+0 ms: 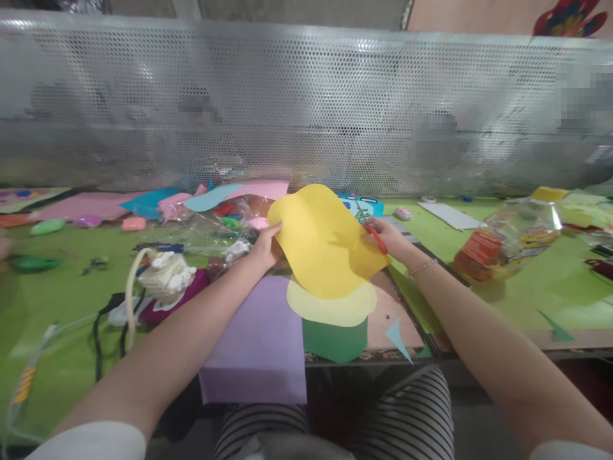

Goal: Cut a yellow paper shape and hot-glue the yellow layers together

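Observation:
A yellow sheet of craft paper [320, 243] with a wavy, rounded outline is held up above the table's front edge. My left hand [269, 248] is closed on its left edge, thumb on top. In my right hand [390, 241] is a pair of scissors [377, 239] with red handles, blades pointing up and away at the sheet's right edge. Whether the right fingers also pinch the sheet is hard to see. Beneath it lie a pale yellow rounded piece [335, 308], a dark green piece [335, 338] and a purple sheet [258, 338] that overhangs the edge.
Left of my arm, a power adapter [165, 278] sits among cables. A plastic bottle [512, 236] lies tilted at right. Pink sheets [90, 206] and colourful clay lumps line the back, before a perforated metal panel [306, 108]. A light blue scrap [397, 338] lies near the edge.

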Tool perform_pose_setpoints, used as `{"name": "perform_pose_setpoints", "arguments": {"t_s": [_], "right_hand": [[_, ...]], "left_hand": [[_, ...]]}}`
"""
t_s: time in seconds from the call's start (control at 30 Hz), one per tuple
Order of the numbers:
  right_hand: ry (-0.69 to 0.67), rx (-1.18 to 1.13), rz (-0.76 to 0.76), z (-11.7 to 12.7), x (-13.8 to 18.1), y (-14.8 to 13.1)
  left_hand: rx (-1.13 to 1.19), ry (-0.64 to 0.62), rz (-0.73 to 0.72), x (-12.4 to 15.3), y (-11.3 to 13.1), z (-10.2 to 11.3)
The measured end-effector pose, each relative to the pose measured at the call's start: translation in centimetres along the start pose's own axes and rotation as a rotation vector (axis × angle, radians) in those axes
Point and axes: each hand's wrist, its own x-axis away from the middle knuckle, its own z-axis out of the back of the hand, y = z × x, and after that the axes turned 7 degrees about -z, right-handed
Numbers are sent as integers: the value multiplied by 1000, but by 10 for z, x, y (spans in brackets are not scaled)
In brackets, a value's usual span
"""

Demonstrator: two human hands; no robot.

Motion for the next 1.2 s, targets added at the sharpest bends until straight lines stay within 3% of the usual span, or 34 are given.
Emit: {"name": "perform_pose_setpoints", "arguments": {"t_s": [0.2, 0.33, 0.43, 0.67, 1.03, 1.2], "right_hand": [[5, -116, 33, -3, 3, -3], [-114, -36, 74, -1, 3, 3], [-148, 22, 72, 0, 1, 8], [-115, -83, 0, -3, 0, 10], [-50, 97, 41, -5, 2, 9], [-59, 74, 43, -9, 7, 2]], "left_hand": [[-87, -57, -98, 0, -7, 1], [-260, 12, -181, -3, -14, 6], [-334, 69, -183, -6, -16, 11], [-314, 55, -194, -10, -16, 14], [-233, -83, -114, -1, -9, 7], [-231, -97, -89, 2, -8, 5]]}}
